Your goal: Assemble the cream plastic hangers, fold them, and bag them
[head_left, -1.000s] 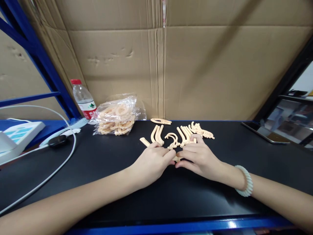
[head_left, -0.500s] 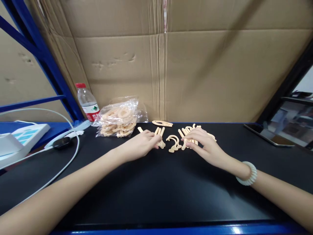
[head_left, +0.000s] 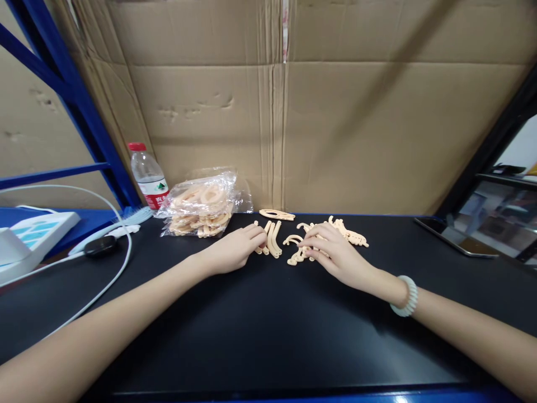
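Note:
Several beige plastic pieces lie on the black tabletop [head_left: 268, 336] near the cardboard wall. My left hand [head_left: 235, 250] rests by a set of curved strips [head_left: 274, 239], its fingers closed around one beige strip whose tip [head_left: 255, 223] pokes out above them. My right hand [head_left: 333, 254], with a pale bead bracelet [head_left: 403, 296] on the wrist, sits over the hook-shaped pieces [head_left: 293, 242], thumb and fingers pinching one. More beige pieces [head_left: 354, 236] lie in a heap behind that hand, and a flat oval piece [head_left: 277, 214] lies at the back.
A clear bag of beige rings [head_left: 201, 207] and a water bottle [head_left: 146, 174] stand at the back left. White cables [head_left: 113, 274], a black puck [head_left: 98, 245] and a white device [head_left: 25, 240] lie left. A phone [head_left: 455, 239] lies at the right. Blue shelf posts [head_left: 71, 95] rise at the left.
Both hands moved away from me toward the pieces, my left carrying the strip. My right hand then slid left from the heap onto the hook-shaped pieces.

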Available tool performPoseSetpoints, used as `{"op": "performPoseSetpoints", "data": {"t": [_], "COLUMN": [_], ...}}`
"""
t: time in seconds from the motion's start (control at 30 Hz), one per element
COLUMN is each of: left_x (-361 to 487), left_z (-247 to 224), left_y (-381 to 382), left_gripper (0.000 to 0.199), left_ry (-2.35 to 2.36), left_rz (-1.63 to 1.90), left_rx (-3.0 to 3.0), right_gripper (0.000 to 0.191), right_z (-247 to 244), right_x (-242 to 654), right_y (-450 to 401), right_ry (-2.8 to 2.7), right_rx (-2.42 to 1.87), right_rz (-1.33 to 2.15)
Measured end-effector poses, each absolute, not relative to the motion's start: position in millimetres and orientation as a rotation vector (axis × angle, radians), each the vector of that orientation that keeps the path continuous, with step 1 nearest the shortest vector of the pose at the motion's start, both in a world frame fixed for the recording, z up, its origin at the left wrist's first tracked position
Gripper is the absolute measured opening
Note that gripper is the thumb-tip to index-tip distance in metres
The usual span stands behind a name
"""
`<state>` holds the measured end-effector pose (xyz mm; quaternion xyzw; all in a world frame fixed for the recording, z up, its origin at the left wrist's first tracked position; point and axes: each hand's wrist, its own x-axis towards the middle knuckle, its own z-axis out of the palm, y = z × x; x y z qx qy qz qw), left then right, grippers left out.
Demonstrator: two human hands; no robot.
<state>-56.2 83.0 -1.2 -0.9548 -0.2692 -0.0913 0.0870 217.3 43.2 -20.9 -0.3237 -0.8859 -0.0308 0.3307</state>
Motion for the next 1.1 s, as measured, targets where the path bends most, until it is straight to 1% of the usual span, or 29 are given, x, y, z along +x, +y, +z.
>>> {"op": "performPoseSetpoints", "data": {"t": [0.07,0.1,0.13,0.27,0.33,0.43,0.67,0.87,0.97,1.1], "left_x": [-55,-55,-55,-53,-50,-45,-40,-38,-39,-39], "left_z": [-3,-5,-8,-22,-28,-33,-38,-39,-40,-40], "left_y": [81,81,80,82,82,82,87,94,95,94], "left_gripper": [0.019,0.016,0.018,0.042,0.046,0.045,0.032,0.031,0.030,0.028], "left_ry": [-0.895,-0.930,-0.958,-1.064,-1.099,-1.061,-1.018,-1.017,-1.021,-1.000], "left_rz": [-0.350,-0.386,-0.421,-0.499,-0.509,-0.548,-0.703,-0.730,-0.737,-0.756], "left_rx": [-2.826,-2.825,-2.826,-2.842,-2.858,-2.895,-2.923,-2.935,-2.932,-2.940], "right_gripper": [0.022,0.022,0.022,0.024,0.025,0.023,0.022,0.024,0.030,0.025], "right_z": [-22,-23,-25,-29,-29,-29,-32,-28,-25,-18], "right_x": [210,206,203,194,192,192,192,198,208,235], "right_y": [47,49,51,53,52,49,67,84,86,87], "right_ry": [-2.372,-2.398,-2.423,-2.495,-2.501,-2.502,-2.498,-2.535,-2.460,-2.295], "right_rx": [-0.837,-0.844,-0.857,-0.916,-0.922,-0.931,-0.952,-0.947,-0.913,-0.926], "right_rz": [-0.110,-0.117,-0.120,-0.104,-0.090,-0.089,-0.105,-0.054,0.012,0.006]}}
